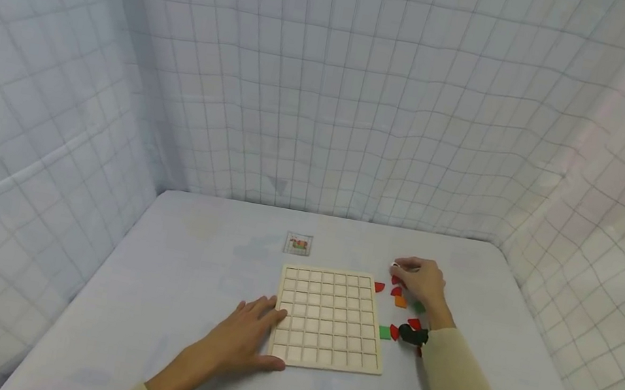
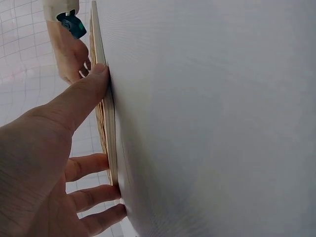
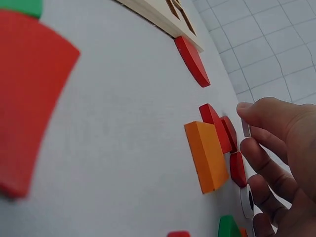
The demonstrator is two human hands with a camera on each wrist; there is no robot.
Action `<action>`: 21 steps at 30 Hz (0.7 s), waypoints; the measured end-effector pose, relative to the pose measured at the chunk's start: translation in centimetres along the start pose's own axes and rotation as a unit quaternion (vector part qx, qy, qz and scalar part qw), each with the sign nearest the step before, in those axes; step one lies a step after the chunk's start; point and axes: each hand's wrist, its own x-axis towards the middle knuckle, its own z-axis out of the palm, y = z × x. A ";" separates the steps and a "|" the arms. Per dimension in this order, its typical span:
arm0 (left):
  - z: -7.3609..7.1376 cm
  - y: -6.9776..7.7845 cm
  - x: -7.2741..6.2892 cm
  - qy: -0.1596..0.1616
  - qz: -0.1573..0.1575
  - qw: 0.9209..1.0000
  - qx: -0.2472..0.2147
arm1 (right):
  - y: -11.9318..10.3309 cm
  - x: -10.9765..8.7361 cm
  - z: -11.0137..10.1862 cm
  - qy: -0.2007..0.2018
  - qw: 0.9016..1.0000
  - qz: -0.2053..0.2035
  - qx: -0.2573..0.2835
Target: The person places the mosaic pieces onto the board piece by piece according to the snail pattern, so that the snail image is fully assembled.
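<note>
A pale wooden board [image 1: 327, 315] with a grid of square recesses lies on the table. My left hand [image 1: 246, 337] rests along its left side, fingers spread, the thumb at the near corner; in the left wrist view the thumb [image 2: 81, 96] touches the board's edge. Beyond the board's far right corner, my right hand [image 1: 420, 282] pinches a small whitish piece [image 3: 246, 128] between thumb and forefinger. Under and beside that hand lie an orange block [image 3: 207, 157], several red pieces [image 3: 216, 127] and a white piece with a dark centre [image 3: 247, 201].
Behind the board lies a small picture card [image 1: 298, 244] showing a coloured figure on a grid. A red piece [image 1: 380, 287] and a green square [image 1: 385, 332] sit against the board's right side. White gridded curtains [image 1: 330, 87] surround the table.
</note>
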 end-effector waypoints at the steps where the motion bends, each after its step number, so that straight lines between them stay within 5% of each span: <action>1: 0.1 0.0 0.0 -0.002 -0.002 1.000 -0.002 | 0.0 -0.1 0.0 0.000 1.000 -0.004 0.001; 21: -0.1 0.3 0.1 0.000 -0.007 1.000 -0.005 | -2.9 -2.7 1.7 -0.004 0.994 -0.114 -0.003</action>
